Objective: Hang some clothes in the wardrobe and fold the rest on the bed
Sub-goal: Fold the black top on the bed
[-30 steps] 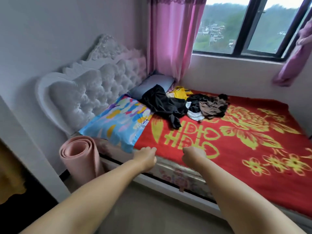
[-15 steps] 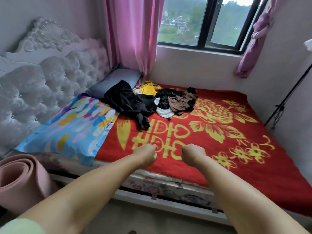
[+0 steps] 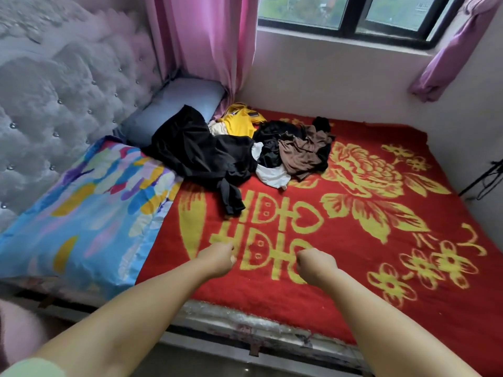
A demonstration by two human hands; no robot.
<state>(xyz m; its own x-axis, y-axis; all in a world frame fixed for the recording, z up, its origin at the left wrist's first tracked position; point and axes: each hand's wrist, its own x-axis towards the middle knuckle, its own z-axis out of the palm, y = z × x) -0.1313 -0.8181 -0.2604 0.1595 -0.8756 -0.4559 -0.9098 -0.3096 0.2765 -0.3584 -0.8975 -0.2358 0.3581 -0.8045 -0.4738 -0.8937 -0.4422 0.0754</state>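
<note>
A heap of clothes lies at the head end of the bed: a large black garment (image 3: 201, 156), a yellow top (image 3: 239, 122), a brown piece (image 3: 302, 153), a white piece (image 3: 272, 176) and more black cloth (image 3: 275, 131). They rest on a red blanket with yellow flowers (image 3: 367, 213). My left hand (image 3: 217, 258) and right hand (image 3: 315, 266) hover over the blanket's near part, both curled into fists and holding nothing, well short of the clothes.
A bright blue patterned pillow (image 3: 81, 221) and a grey-blue pillow (image 3: 174, 107) lie by the tufted white headboard (image 3: 54, 104). Pink curtain (image 3: 206, 42) hangs at the window (image 3: 353, 14). A pink rolled mat (image 3: 16, 330) stands at lower left. Dark cables (image 3: 487, 180) hang at right.
The view has come closer to the bed and turned right. Both fists have moved forward over the blanket, still holding nothing.
</note>
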